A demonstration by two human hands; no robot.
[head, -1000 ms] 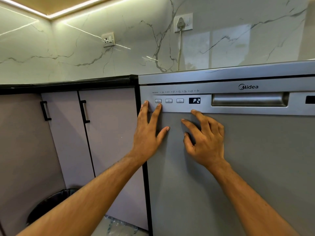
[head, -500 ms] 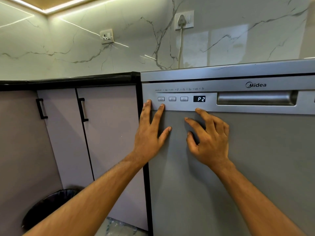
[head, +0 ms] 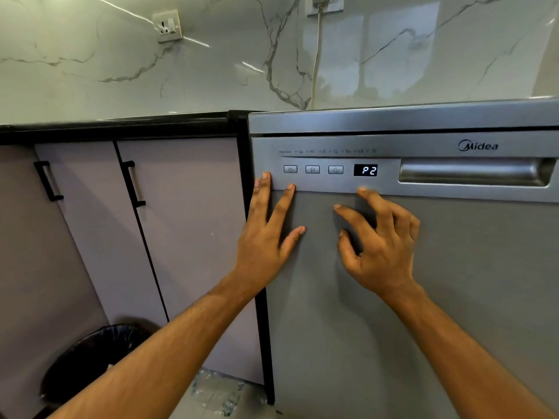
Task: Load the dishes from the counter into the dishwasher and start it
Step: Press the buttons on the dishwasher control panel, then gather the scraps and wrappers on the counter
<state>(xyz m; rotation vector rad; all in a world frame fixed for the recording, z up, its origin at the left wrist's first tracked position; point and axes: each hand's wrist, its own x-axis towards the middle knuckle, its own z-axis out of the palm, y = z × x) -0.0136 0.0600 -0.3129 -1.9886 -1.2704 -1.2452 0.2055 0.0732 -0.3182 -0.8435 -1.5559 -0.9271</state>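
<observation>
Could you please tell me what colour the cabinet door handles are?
Black. Both cabinet handles show clearly in the head view, against pale doors.

We hold both bare arms stretched forward and upward, the left forearm (head: pixel 157 343) rising from the lower left and the right forearm (head: pixel 472 352) from the lower right. Our left hand (head: pixel 266 237) lies flat, its back toward us, fingers (head: pixel 263 201) straight and spread, thumb out to the right. Our right hand (head: pixel 381 246) is just beside it, not touching it, with two fingers extended up and left, the others bent and the thumb tucked below. Neither hand grips anything.
</observation>
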